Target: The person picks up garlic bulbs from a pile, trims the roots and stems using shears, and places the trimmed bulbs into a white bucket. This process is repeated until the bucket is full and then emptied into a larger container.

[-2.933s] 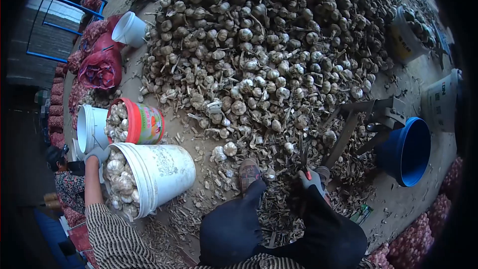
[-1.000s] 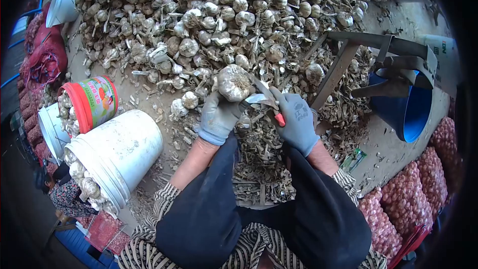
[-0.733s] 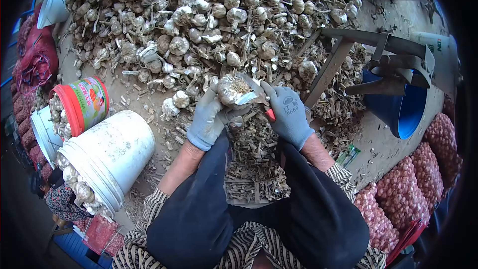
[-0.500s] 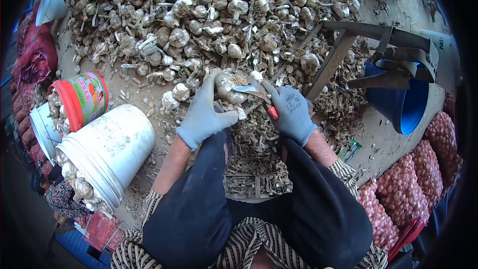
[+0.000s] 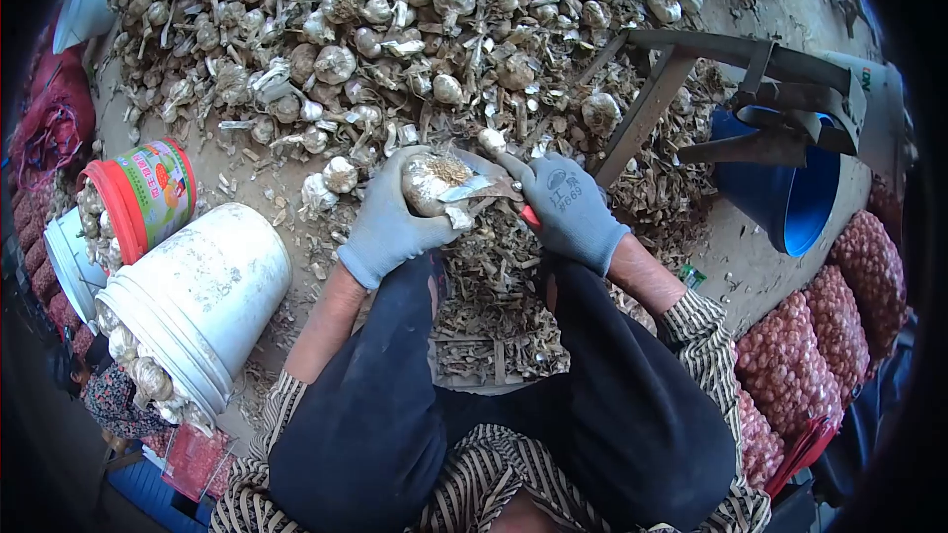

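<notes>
In a grey work glove, my left hand [image 5: 388, 220] wraps round a large garlic bulb [image 5: 423, 185] from the left, its root end turned up toward the right. My right hand [image 5: 575, 214], gloved alike, grips a knife [image 5: 486, 188] by its red handle. The short, broad blade lies against the right side of the bulb, close to my left thumb. Just above the knife, a small garlic bulb [image 5: 491, 141] is right by my right fingertips. Below both hands, dry trimmings [image 5: 504, 281] lie between my knees.
A big garlic heap [image 5: 395, 30] spreads ahead. At left, a white bucket [image 5: 212, 276] and a red tub [image 5: 109, 202] lie tipped, with bulbs at their mouths. At right stand a metal frame [image 5: 652, 109], a blue bucket [image 5: 805, 207] and filled net bags [image 5: 790, 355].
The bulb has turned in my left hand, so its root end shows more. The blade has shifted slightly against it. The whole view has moved a little.
</notes>
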Demonstrator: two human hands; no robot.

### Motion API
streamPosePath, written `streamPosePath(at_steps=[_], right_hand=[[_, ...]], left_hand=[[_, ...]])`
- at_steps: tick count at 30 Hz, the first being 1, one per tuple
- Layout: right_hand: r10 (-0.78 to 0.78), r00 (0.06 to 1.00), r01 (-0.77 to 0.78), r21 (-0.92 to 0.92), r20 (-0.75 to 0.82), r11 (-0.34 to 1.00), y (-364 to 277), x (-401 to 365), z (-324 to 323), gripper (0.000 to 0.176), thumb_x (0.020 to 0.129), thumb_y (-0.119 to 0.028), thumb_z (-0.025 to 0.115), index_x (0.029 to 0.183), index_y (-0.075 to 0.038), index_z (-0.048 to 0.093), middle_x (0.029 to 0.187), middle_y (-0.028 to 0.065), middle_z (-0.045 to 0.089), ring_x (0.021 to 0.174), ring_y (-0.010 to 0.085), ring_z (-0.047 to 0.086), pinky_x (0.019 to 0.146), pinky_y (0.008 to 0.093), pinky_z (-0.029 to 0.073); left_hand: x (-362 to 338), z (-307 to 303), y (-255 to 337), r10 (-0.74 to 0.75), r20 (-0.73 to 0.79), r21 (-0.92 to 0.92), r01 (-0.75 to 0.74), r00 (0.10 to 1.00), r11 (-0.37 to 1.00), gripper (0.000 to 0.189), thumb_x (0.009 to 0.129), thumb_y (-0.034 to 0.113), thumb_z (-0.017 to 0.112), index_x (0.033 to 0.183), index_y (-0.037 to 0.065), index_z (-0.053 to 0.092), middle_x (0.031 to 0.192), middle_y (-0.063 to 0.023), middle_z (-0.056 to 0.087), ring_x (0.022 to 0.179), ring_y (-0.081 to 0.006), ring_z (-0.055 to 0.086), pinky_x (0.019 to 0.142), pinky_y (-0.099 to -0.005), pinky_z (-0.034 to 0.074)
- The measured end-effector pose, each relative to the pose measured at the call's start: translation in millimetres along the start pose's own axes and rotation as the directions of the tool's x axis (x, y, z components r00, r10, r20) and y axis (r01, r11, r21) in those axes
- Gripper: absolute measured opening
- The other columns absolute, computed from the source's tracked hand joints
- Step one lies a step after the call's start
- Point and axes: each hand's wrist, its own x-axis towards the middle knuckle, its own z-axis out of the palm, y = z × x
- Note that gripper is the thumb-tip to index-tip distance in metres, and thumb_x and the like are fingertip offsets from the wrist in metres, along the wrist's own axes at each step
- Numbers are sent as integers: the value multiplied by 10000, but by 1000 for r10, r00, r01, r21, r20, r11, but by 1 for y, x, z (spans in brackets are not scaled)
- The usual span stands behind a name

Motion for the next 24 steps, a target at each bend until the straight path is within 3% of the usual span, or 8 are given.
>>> streamPosePath(at_steps=[2, 4, 8, 10, 12, 14, 17, 24], right_hand=[[-6, 1000, 6, -4, 17, 1000, 8, -2, -1, 623, 873, -205, 693, 1429, -24, 478, 958, 189, 628, 897, 365, 630, 765, 466, 505], [-10, 995, 12, -26, 96, 1000, 10, -2, -5, 629, 879, -243, 694, 1435, -40, 482, 940, 182, 634, 885, 363, 633, 739, 466, 517], [16, 995, -13, -35, 95, 999, 8, -7, -1, 628, 880, -262, 686, 1442, -66, 486, 903, 171, 648, 851, 354, 649, 722, 457, 521], [3, 997, -1, -30, 80, 1000, 6, -10, 3, 627, 881, -266, 684, 1444, -70, 487, 900, 166, 654, 841, 349, 655, 717, 454, 521], [-1, 997, 2, -17, 78, 1000, 6, -18, 8, 626, 882, -269, 682, 1445, -75, 488, 898, 161, 659, 830, 345, 660, 712, 451, 520], [-12, 996, 14, -13, 88, 1000, 8, -20, 8, 619, 895, -284, 666, 1452, -83, 486, 878, 143, 661, 813, 338, 664, 702, 450, 517], [10, 995, -5, -47, 102, 999, 4, -25, 9, 638, 905, -303, 661, 1478, -100, 468, 856, 130, 653, 796, 328, 663, 697, 451, 515], [116, 991, -108, -95, 74, 990, 4, -26, 11, 713, 863, -265, 719, 1505, -141, 436, 921, 118, 632, 863, 301, 644, 726, 439, 511]], left_hand=[[-2, 4, 3, -39, 56, -131, 46, 998, 990, 792, 616, 216, 905, 1286, -2, 541, 1149, -126, 666, 1070, -199, 651, 962, -343, 516], [-1, 9, 3, 3, 23, -34, -3, 1000, 999, 737, 628, 181, 902, 1255, -4, 561, 1117, -101, 681, 1027, -166, 659, 936, -327, 526], [-2, 13, -1, -78, 8, -217, 78, 997, 973, 640, 658, 144, 883, 1209, -15, 598, 1087, -88, 704, 984, -157, 675, 921, -325, 533], [-3, 10, -3, -123, 99, -394, 152, 987, 907, 627, 674, 109, 855, 1229, -19, 594, 1104, -77, 706, 991, -147, 672, 926, -328, 533], [-9, 2, -1, -219, 232, -486, 308, 948, 818, 600, 708, 111, 807, 1250, -26, 589, 1073, -73, 699, 827, -105, 652, 709, -255, 539], [-5, -11, -26, -118, 414, -531, 345, 903, 774, 784, 724, 237, 808, 1375, -54, 483, 1043, -156, 698, 650, -153, 608, 517, -273, 474], [-3, -10, -47, -12, 487, -642, 368, 873, 673, 844, 705, 324, 828, 1376, -56, 484, 997, -153, 692, 596, -131, 544, 472, -262, 399], [1, -4, -35, -45, 467, -569, 340, 883, 749, 961, 660, 412, 895, 1390, -55, 480, 1031, -135, 699, 664, -145, 619, 515, -267, 462]])
